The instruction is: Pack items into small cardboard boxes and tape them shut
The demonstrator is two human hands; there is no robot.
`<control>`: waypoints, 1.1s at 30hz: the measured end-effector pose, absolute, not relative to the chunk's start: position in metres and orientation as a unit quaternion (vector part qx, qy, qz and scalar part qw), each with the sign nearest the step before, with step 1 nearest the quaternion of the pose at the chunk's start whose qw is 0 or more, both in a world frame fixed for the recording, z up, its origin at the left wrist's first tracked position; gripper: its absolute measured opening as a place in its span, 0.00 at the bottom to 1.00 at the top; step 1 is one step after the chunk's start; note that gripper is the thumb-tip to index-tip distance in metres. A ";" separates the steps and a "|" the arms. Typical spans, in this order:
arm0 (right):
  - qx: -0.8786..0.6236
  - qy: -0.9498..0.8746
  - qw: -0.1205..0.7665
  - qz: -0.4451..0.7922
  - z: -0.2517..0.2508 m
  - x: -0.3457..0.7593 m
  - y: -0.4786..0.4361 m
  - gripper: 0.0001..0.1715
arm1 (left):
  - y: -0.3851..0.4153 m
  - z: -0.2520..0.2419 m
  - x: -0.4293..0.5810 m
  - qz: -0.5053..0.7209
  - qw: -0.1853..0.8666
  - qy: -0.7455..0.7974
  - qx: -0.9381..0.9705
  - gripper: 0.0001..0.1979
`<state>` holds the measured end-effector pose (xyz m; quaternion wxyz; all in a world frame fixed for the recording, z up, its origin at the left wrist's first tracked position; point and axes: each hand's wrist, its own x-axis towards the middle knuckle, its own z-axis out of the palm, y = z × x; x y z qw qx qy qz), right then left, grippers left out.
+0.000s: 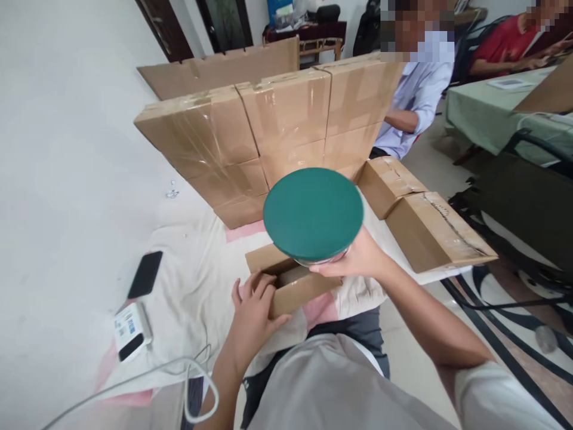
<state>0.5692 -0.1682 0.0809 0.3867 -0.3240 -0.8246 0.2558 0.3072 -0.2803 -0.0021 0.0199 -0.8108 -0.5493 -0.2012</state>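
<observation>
My right hand (358, 255) grips a round container with a flat dark green lid (313, 214), held up above the table. Only a thin strip of the container's side shows under the lid. Below it stands a small open cardboard box (298, 295), its flaps up and its inside partly hidden by the lid. My left hand (256, 306) holds this box at its left end, fingers over the far edge and thumb along the near side.
Taped cardboard panels (295, 119) stand upright across the table. More cardboard boxes (430, 230) lie at the right edge. On the cloth (192, 269) at left are a black phone (145, 275), a white device (132, 331) and a cable (201, 373). A person (409, 89) sits beyond the panels.
</observation>
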 end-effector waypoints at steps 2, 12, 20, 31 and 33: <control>-0.314 -0.854 0.336 0.243 0.085 0.569 -0.159 0.63 | -0.287 -0.008 0.306 -0.245 0.060 -0.506 -0.825 0.03; -0.258 -0.949 -0.156 0.091 0.026 0.493 -0.171 0.19 | -0.320 -0.047 0.291 -0.370 0.078 -0.442 -0.813 0.09; -0.295 -0.937 -0.076 0.170 0.045 0.531 -0.153 0.21 | -0.311 -0.042 0.262 -0.441 -0.100 -0.471 -0.757 0.28; -0.291 -0.928 -0.233 0.016 0.038 0.541 -0.162 0.10 | -0.233 -0.019 0.248 -0.137 -0.058 -0.450 -0.880 0.23; -0.309 -0.915 -0.260 0.005 0.039 0.538 -0.161 0.10 | -0.230 -0.018 0.253 -0.123 -0.050 -0.442 -0.887 0.19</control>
